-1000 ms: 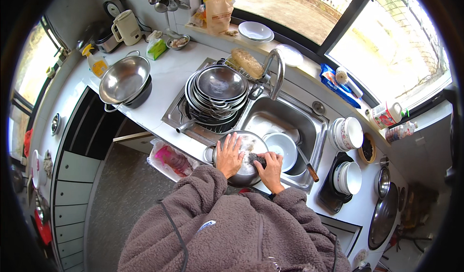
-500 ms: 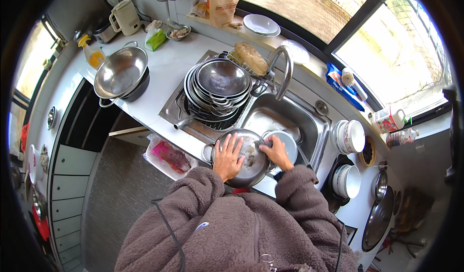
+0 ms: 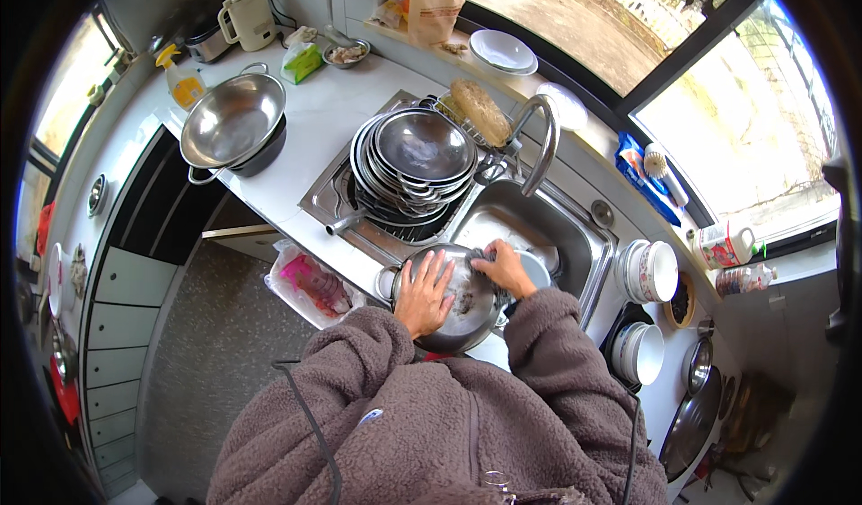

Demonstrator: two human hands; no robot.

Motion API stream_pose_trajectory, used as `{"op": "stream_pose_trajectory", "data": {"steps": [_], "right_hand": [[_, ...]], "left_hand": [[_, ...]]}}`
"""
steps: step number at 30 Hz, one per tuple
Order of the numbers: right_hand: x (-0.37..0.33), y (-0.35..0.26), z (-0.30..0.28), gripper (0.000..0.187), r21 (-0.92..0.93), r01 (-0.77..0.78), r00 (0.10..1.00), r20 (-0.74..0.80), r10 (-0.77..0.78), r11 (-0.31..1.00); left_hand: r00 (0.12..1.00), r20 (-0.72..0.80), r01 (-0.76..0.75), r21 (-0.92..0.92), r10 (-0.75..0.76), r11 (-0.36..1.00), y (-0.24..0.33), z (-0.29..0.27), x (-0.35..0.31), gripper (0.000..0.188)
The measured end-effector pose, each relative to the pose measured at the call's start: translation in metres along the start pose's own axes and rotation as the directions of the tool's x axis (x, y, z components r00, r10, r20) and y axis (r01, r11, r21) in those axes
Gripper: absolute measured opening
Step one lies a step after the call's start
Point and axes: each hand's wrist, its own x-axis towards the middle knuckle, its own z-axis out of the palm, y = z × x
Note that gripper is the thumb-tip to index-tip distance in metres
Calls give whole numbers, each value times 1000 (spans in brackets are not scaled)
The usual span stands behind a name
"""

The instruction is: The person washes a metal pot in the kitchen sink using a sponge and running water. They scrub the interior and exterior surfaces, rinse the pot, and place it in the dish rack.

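Note:
A round stainless steel pan (image 3: 460,330) with a dark stain near its middle sits at the sink's front edge. My left hand (image 3: 422,298) lies flat on its left side, fingers spread. Bent over the pan's upper right, my right hand (image 3: 508,273) pinches a dark grey scouring pad (image 3: 476,255) against the metal; the fingers partly cover the pad. Beside that hand, a pale bowl (image 3: 537,270) stands in the steel sink (image 3: 588,236), partly hidden behind the wrist.
Stacked metal pans (image 3: 426,146) fill the left basin, near the curved faucet (image 3: 549,137). White bowls (image 3: 663,272) stand to the right. A large two-handled wok (image 3: 229,123) rests on the left counter. Below the counter edge hangs a lined bin (image 3: 289,303).
My right hand has slid the scouring pad slightly left and up across the pan. The left hand stays flat on it. The whole view has shifted a little.

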Motion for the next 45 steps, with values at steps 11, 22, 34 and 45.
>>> {"op": "stream_pose_trajectory", "data": {"steps": [11,22,34,45], "right_hand": [[-6,0,13,44,-104,99,988,-106,-110,990],[-49,18,-13,48,57,-147,982,127,139,988],[-66,27,-19,55,194,-302,938,237,254,933],[-42,-30,9,52,-132,49,980,-186,-74,990]], "left_hand": [[1000,-26,10,-22,-10,1000,2,-2,1,70],[992,-112,39,-159,-57,986,1,-3,-1,85],[992,-105,48,-153,-64,987,1,-6,-1,107],[986,-125,85,-179,-109,980,-3,5,2,64]]}}
